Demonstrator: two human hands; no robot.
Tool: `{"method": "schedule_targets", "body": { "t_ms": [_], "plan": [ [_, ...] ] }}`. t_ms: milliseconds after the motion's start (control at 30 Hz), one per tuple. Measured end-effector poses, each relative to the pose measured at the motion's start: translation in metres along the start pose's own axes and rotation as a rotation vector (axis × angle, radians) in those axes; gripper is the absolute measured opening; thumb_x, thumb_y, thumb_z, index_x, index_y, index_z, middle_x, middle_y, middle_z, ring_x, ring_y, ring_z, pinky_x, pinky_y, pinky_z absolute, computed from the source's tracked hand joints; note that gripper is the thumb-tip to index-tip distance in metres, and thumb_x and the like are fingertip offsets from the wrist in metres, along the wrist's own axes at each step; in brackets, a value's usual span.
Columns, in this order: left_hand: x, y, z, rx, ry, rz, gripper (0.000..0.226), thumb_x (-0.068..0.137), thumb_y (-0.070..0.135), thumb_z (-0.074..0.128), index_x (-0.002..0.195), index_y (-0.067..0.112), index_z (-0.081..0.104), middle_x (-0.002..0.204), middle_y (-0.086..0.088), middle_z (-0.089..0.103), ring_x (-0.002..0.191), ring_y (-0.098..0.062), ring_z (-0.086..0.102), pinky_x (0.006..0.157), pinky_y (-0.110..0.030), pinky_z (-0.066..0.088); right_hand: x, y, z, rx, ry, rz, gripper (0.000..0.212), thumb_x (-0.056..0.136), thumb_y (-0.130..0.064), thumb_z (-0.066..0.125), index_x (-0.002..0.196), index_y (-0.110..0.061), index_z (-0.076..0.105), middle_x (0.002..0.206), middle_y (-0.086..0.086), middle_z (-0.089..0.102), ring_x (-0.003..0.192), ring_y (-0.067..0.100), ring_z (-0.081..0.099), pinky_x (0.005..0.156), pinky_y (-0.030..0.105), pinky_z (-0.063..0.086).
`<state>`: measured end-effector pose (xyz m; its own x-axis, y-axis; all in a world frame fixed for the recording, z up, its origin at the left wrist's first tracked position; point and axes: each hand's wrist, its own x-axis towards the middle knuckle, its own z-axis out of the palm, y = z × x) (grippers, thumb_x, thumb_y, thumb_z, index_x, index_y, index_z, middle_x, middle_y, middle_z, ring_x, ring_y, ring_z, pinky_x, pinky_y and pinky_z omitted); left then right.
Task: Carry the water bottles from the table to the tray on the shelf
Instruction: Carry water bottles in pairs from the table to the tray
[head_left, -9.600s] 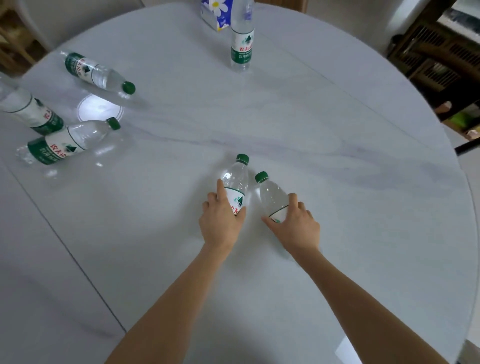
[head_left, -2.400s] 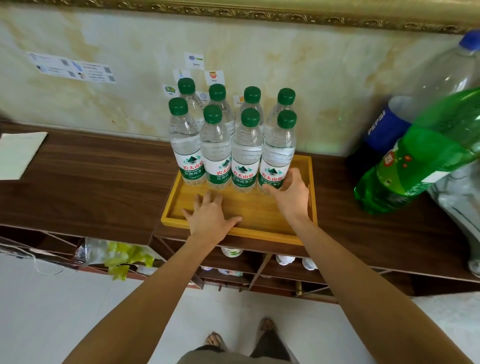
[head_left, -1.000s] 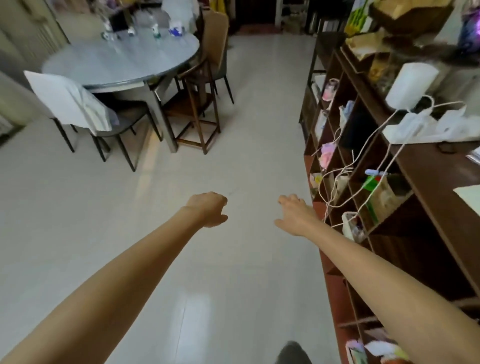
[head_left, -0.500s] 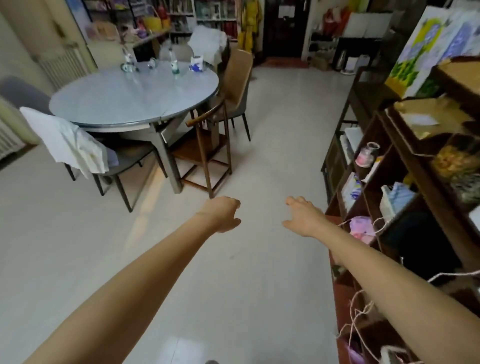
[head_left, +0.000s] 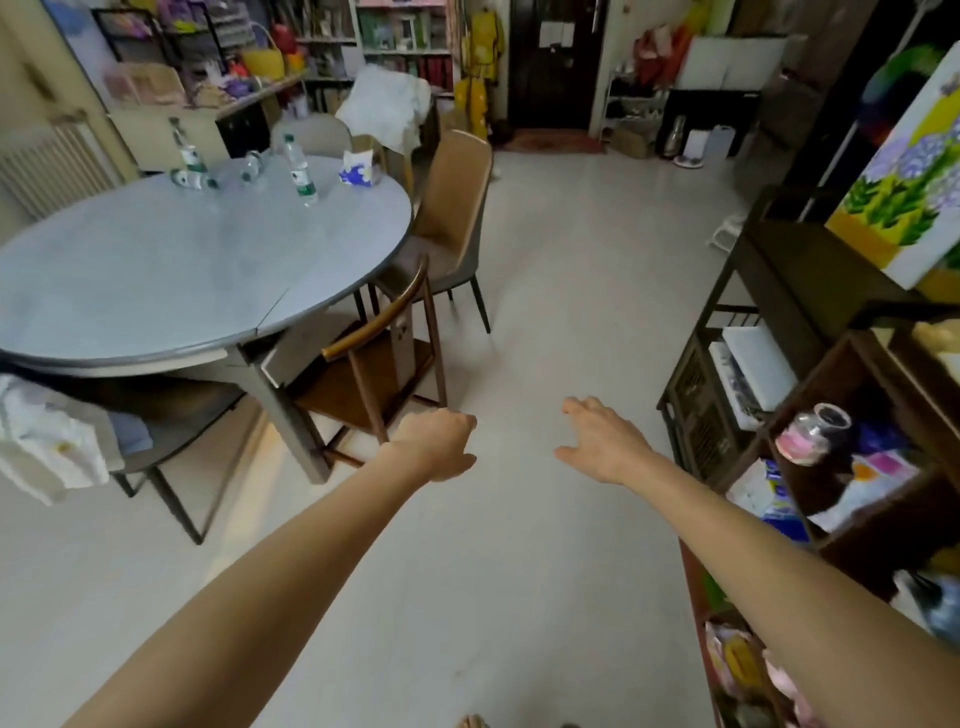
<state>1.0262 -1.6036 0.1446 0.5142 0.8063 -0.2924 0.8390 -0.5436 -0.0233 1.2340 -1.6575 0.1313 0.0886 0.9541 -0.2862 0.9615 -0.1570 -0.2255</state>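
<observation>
On the table (head_left: 156, 270), one bottle (head_left: 298, 171) stands upright; another (head_left: 189, 179) apparently lies flat.

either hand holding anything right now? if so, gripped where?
Nothing is held. The left hand hangs loosely curled and the right hand is spread open, both over the floor; the water bottles sit on the table.
</observation>
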Motion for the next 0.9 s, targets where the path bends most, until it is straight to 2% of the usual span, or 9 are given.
{"method": "schedule_targets", "body": {
  "t_ms": [167,300,400,533,600,700,833,900],
  "plan": [
    [0.135,-0.030,-0.036,0.011,-0.028,0.030,0.040,0.094,0.036,0.053,0.127,0.014,0.051,0.115,-0.007,0.063,0.104,-0.028,0.060,0.084,-0.041,0.053,0.119,0.030,-0.040,0.021,-0.011,0.042,0.063,0.093,-0.036,0.055,0.145,-0.014,0.028,0.143,0.011,0.038,0.128,0.030,0.043,0.102,0.044,0.041],
    [0.250,-0.052,-0.056,-0.014,-0.032,0.015,0.049,0.094,0.036,0.054,0.139,0.018,0.045,0.129,-0.007,0.058,0.117,-0.028,0.057,0.092,-0.042,0.051,0.232,0.055,-0.068,0.022,0.003,0.017,0.059,0.092,-0.035,0.057,0.142,-0.013,0.033,0.139,0.011,0.041,0.126,0.030,0.045,0.101,0.044,0.042],
    [0.331,-0.073,-0.071,-0.063,-0.009,-0.036,0.052,0.093,0.038,0.055,0.141,0.019,0.044,0.128,-0.005,0.058,0.114,-0.023,0.059,0.089,-0.038,0.053,0.323,0.067,-0.092,-0.011,0.003,-0.034,0.057,0.092,-0.034,0.058,0.139,-0.013,0.035,0.137,0.012,0.043,0.125,0.031,0.046,0.100,0.043,0.042],
    [0.424,-0.110,-0.101,-0.150,-0.005,-0.139,0.043,0.092,0.035,0.056,0.131,0.019,0.052,0.124,-0.003,0.060,0.106,-0.020,0.062,0.086,-0.036,0.055,0.439,0.073,-0.137,-0.080,-0.048,-0.111,0.057,0.092,-0.032,0.057,0.140,-0.013,0.034,0.137,0.012,0.042,0.125,0.032,0.046,0.099,0.041,0.042],
    [0.464,-0.136,-0.113,-0.223,0.026,-0.193,0.041,0.092,0.032,0.055,0.131,0.020,0.052,0.126,-0.002,0.059,0.108,-0.020,0.062,0.087,-0.037,0.054,0.496,0.070,-0.159,-0.097,-0.051,-0.149,0.055,0.091,-0.031,0.057,0.138,-0.013,0.036,0.136,0.012,0.043,0.124,0.033,0.047,0.098,0.042,0.043],
    [0.518,-0.177,-0.120,-0.259,0.024,-0.260,0.043,0.092,0.028,0.052,0.134,0.021,0.050,0.123,-0.003,0.059,0.104,-0.022,0.062,0.080,-0.034,0.054,0.576,0.058,-0.179,-0.112,-0.083,-0.207,0.055,0.091,-0.032,0.058,0.138,-0.012,0.036,0.133,0.012,0.044,0.122,0.033,0.048,0.097,0.042,0.043],
    [0.594,-0.243,-0.116,-0.264,-0.001,-0.355,0.045,0.092,0.029,0.049,0.137,0.023,0.047,0.133,-0.002,0.053,0.120,-0.026,0.054,0.087,-0.040,0.048,0.685,0.032,-0.188,-0.154,-0.117,-0.287,0.047,0.090,-0.029,0.057,0.130,-0.011,0.040,0.129,0.012,0.045,0.119,0.034,0.049,0.095,0.042,0.045],
    [0.634,-0.279,-0.114,-0.278,0.001,-0.386,0.044,0.091,0.031,0.051,0.134,0.023,0.049,0.132,-0.003,0.053,0.119,-0.026,0.054,0.089,-0.041,0.049,0.741,0.015,-0.194,-0.160,-0.119,-0.314,0.047,0.090,-0.030,0.058,0.128,-0.011,0.041,0.129,0.012,0.046,0.120,0.034,0.049,0.096,0.044,0.045]
  ]
}}
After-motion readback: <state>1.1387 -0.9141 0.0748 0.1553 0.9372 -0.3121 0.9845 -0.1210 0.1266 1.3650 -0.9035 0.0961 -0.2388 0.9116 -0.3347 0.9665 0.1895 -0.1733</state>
